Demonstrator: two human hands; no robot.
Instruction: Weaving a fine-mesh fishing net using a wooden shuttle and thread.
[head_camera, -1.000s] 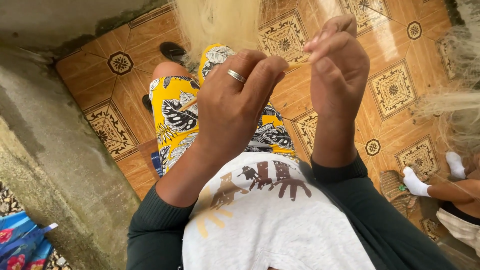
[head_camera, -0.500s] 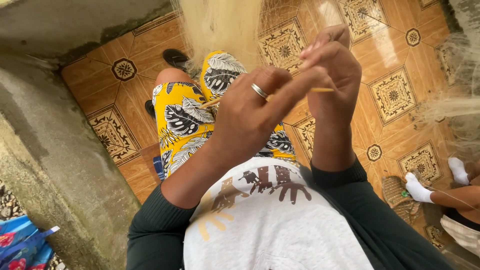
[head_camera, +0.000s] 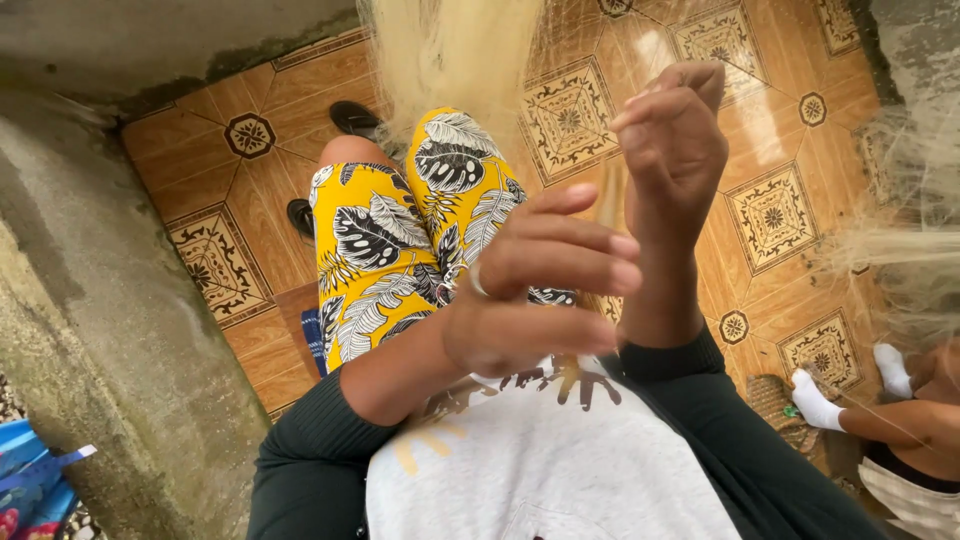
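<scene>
My left hand (head_camera: 530, 290), with a ring on one finger, is at chest height, its fingers stretched apart and pointing right with nothing clearly gripped. My right hand (head_camera: 675, 140) is raised just above and to the right of it, fingers pinched shut on a thin pale fibre strand (head_camera: 610, 200) that runs down behind the left fingers. A loose bundle of the same pale fibre (head_camera: 450, 50) hangs over my knees, which are in yellow leaf-print shorts (head_camera: 390, 250).
A rough concrete wall (head_camera: 110, 330) stands on the left. Patterned brown floor tiles (head_camera: 770, 215) lie below, with black sandals (head_camera: 352, 118). More pale fibre (head_camera: 900, 250) spreads at the right, above another person's white-socked foot (head_camera: 815, 400). Blue cloth (head_camera: 30, 480) lies at the lower left.
My left hand has let go of the strand, dropped lower and spread its fingers. My right hand has stayed raised, still pinching the fibre.
</scene>
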